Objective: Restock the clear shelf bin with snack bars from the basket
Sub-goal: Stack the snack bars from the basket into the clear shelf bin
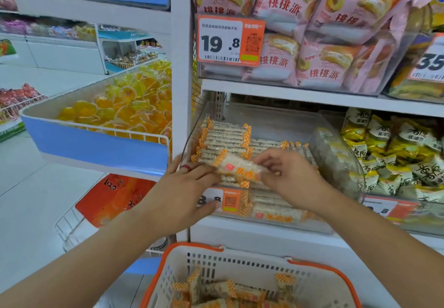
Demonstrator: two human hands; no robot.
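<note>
A clear shelf bin [283, 120] on the middle shelf holds several rows of white snack bars with orange-checked ends [225, 137]. Over its front edge, both hands hold a small stack of the same snack bars [237, 169]. My left hand [182, 187] grips the stack's left end; it wears a red ring. My right hand [288, 175] pinches the right end from above. Below, a white basket with an orange rim [240, 264] holds several more bars [216, 293].
An orange price tag [228, 199] hangs on the bin's front. A neighbouring clear bin [348, 163] of yellow-and-white packets stands to the right. Pink pastry bags [300, 31] fill the shelf above. A blue tray of orange jelly cups [115, 110] juts out on the left.
</note>
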